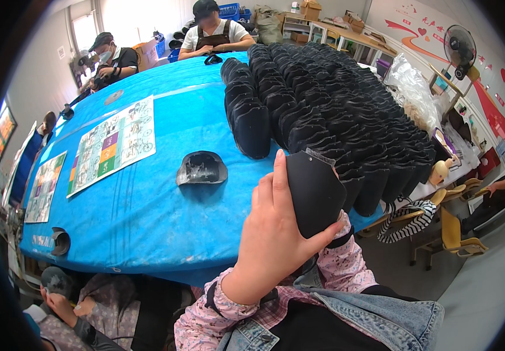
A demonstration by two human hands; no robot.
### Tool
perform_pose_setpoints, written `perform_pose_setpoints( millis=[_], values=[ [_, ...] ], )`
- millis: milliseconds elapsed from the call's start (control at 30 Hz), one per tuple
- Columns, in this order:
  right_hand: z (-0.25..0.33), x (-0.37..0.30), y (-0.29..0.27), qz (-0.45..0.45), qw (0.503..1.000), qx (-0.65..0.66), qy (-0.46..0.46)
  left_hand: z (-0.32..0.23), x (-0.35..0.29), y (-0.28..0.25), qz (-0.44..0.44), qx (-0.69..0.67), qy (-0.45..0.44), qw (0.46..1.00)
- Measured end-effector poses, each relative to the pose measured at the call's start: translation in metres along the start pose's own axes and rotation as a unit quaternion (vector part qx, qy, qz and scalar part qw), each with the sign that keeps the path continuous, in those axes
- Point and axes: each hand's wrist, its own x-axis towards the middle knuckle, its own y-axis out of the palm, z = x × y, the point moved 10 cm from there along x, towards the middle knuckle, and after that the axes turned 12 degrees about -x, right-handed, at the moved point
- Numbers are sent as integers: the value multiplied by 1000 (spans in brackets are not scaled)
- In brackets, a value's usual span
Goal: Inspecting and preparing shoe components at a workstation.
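Note:
A smooth black curved shell [315, 193] is held up in front of me, with a rough, pale-flecked edge at its top. My left hand [273, 219] is closed around its left side, fingers pointing up and thumb across the bottom. Behind the shell, my right hand [344, 223] grips it from the right; most of that hand is hidden, with only a little skin showing at the shell's edge. A single dark cupped shell [202, 168] lies on the blue-covered table [141, 228], left of my hands. Beyond the held piece stand long nested rows of similar black shells [334, 111].
Printed sheets [112, 143] lie at the table's left, and a small dark curved piece [60, 241] sits by its near-left edge. Two people work across the table; another person's hands [62, 301] hold a dark piece at lower left. Yellow chairs [457, 234] and a fan [460, 50] stand right.

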Motion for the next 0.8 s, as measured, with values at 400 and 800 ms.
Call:
perform_pose_setpoints(
  millis=[400,800],
  values=[
    [1,-1,1,13,1000,-27,-9,0,-1,1,1,-12,-12,1000],
    [0,-1,2,26,999,1,-19,-4,-2,2,10,-1,1,1000]
  ],
)
